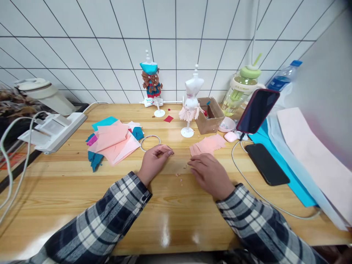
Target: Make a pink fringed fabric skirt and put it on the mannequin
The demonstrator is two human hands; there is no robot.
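My left hand [156, 161] pinches a small pink scrap [164, 147] just beside the white ring [150, 143]. My right hand [210, 172] is loosely curled by the cut pink paper [208, 144]; I can't tell whether it grips anything. The skirted dress form [190, 102] and cardboard box [209, 116] stand behind that paper, the black phone [267, 164] to its right.

We see a glossy wooden table [165, 205] bearing a loose pile of peach, blue and magenta sheets [114, 141] on its left, beside a white ring [150, 135]. At the back stand a clothed mannequin [150, 80], a peach-skirted mannequin [192, 91] and an open cardboard box [211, 124]. Before the box we have peach pieces [207, 144]; on our right, a black phone [267, 164] lies beside long blue and pale sheets [313, 157].
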